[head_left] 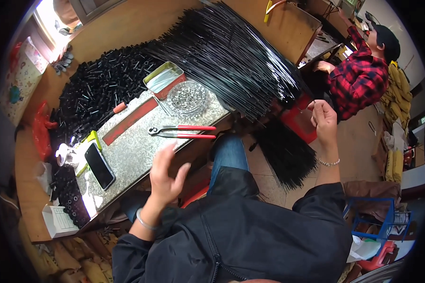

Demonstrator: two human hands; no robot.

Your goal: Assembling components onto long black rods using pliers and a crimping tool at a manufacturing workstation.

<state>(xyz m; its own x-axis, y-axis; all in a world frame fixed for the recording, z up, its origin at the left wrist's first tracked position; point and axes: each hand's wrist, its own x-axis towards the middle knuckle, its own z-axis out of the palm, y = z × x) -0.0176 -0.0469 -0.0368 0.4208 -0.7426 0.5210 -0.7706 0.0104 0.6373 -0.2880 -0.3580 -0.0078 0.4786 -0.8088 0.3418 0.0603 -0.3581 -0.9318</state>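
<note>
Hovering beside the bare worktop edge (pixel 137 176), the left hand (pixel 164 181) neighbours pliers (pixel 191 128).

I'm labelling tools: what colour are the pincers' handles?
The handles are red, clearest in the head view.

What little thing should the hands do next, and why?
Maybe the left hand could reach for the red-handled pliers: it looks open and empty, and they lie close by on the speckled tabletop.
</note>
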